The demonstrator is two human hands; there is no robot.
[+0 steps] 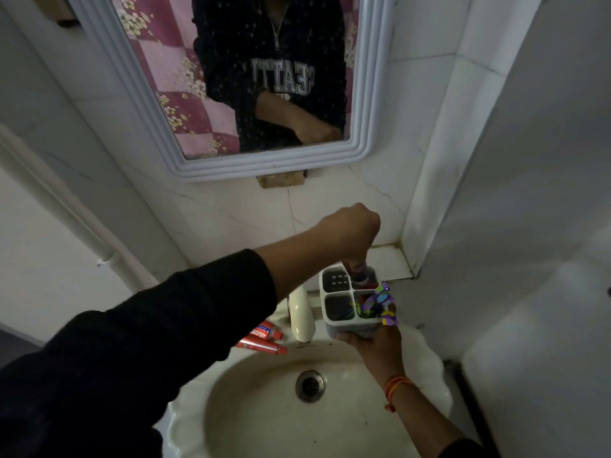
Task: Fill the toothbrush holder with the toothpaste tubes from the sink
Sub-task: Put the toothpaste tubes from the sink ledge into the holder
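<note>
A white four-compartment toothbrush holder (330,294) is held above the sink's back rim by my right hand (373,342), which grips its base from below. My left hand (347,229) reaches over from the left, fingers closed on a toothpaste tube (360,276) that stands in the holder's far right compartment. The near right compartment holds colourful purple and green items (380,305). Two red toothpaste tubes (264,340) lie on the sink ledge left of the tap, partly hidden by my left sleeve.
A cream tap (301,312) rises at the back of the white sink (264,408), with the drain (309,386) in the basin. A framed mirror (251,160) hangs above. Tiled walls close in on the right, with a small corner ledge (391,262).
</note>
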